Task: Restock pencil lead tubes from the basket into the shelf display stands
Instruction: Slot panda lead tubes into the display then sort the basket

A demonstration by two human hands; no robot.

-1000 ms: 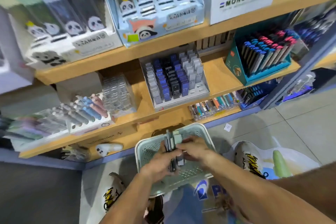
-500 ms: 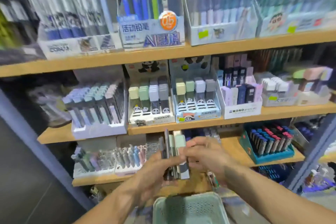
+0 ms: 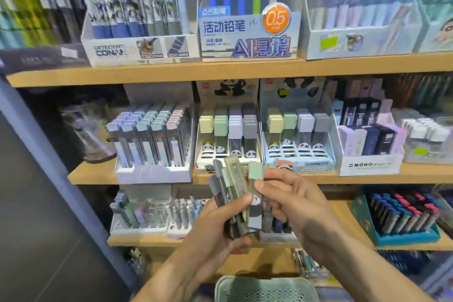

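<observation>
My left hand (image 3: 218, 230) grips a fanned bundle of pencil lead tubes (image 3: 231, 189) in front of the middle shelf. My right hand (image 3: 291, 201) pinches one green-capped tube with a panda print (image 3: 255, 193) at the bundle's right side. Behind them stand two panda display stands: a white one (image 3: 226, 135) and a light blue one (image 3: 297, 140), each with rows of yellow, green, white and grey capped tubes. The pale green basket (image 3: 264, 288) shows at the bottom edge, below my hands.
Wooden shelves (image 3: 220, 70) hold many stationery boxes: a white stand of lead cases (image 3: 152, 140) at left, a MONO box (image 3: 370, 144) at right, a teal box of pens (image 3: 397, 218) lower right, mechanical pencil boxes (image 3: 247, 32) above. A grey-blue shelf post (image 3: 49, 162) runs down the left.
The view rose from the basket on the floor to the shelves. Both hands lifted the tube bundle up toward the panda stands, and the tubes fanned out.
</observation>
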